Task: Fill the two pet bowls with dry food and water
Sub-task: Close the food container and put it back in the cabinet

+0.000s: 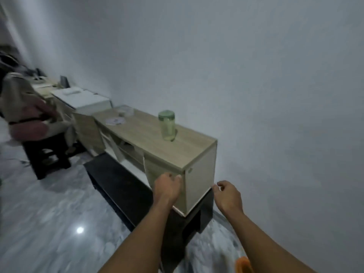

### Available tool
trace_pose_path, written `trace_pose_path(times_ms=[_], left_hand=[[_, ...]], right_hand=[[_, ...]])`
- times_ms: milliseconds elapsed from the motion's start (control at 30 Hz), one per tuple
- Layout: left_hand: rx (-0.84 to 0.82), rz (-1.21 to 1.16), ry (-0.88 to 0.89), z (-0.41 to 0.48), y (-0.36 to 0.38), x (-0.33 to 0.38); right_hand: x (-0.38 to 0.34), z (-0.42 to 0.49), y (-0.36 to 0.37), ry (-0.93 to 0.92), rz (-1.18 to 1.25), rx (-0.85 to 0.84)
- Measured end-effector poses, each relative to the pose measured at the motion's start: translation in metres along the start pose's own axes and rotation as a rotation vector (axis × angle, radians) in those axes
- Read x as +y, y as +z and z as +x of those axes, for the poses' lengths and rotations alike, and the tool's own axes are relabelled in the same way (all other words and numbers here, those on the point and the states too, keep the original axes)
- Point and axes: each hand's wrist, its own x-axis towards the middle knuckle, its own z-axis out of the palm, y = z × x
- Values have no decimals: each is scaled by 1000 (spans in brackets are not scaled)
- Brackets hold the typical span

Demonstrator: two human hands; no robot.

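A clear bottle with a green lid (pixel 167 126) stands upright on top of a light wooden cabinet (pixel 199 186) against the white wall. The cabinet rests on a low black bench (pixel 116 182). My left hand (pixel 167 187) is at the cabinet's near front door (pixel 155 170), its fingers curled round the door's free edge; the door stands slightly ajar. My right hand (pixel 228 196) hovers by the cabinet's lower right corner, fingers loosely curled, holding nothing. The view is blurred by motion.
Another cabinet door (pixel 86 131) hangs open further left, showing shelves. A white box (pixel 84 100) and papers lie on the units beyond. A person (pixel 27 113) sits on a black stool at the left. An orange thing (pixel 244 265) shows at the bottom edge. Grey marble floor lies left.
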Motion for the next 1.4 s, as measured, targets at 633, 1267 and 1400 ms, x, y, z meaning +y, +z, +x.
trace_pose_path(times_ms=[633, 1267, 1400], left_hand=[[261, 54, -164, 290, -276, -178], [84, 27, -152, 744, -352, -215], [20, 21, -133, 823, -346, -216]], right_hand=[[-294, 77, 340, -139, 54, -253], [-527, 389, 607, -77, 33, -204], [-552, 447, 644, -60, 10, -188]])
